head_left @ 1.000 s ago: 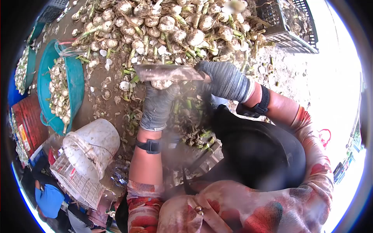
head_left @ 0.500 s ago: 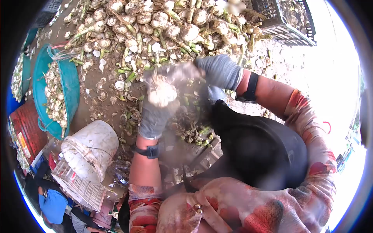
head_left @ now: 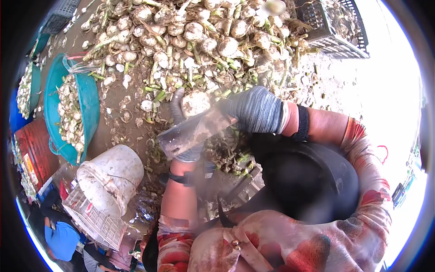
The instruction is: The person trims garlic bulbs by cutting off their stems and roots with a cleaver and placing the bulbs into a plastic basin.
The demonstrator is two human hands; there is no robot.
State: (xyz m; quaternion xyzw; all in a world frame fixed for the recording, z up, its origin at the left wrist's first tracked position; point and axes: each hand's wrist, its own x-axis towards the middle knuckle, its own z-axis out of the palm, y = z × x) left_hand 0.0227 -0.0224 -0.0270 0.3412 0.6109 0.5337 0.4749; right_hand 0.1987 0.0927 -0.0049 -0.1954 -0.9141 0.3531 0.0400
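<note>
My left hand point(head_left: 177, 106), in a grey glove, holds a pale garlic bulb point(head_left: 195, 103), with a finger up along the bulb's left side. A broad, dirty blade point(head_left: 192, 132) slants across in front of that hand and hides part of it, just below the bulb. My right hand point(head_left: 257, 109), in a striped grey glove, is closed round the blade's handle end. Beyond both hands lies a large heap of garlic point(head_left: 195, 34) with stalks. Cut green stalk pieces point(head_left: 226, 145) lie beneath the hands.
At left stand a teal tub point(head_left: 90, 97) of garlic, a white bucket point(head_left: 111, 177), a pale crate point(head_left: 97, 222) and a red container point(head_left: 38, 147). A black crate point(head_left: 335, 38) is at upper right. A person in blue point(head_left: 61, 240) is at lower left.
The blade has swung from nearly level to a slant, its free end now lower left. The bulb shows above it, higher than half a second ago. My right hand has come down slightly.
</note>
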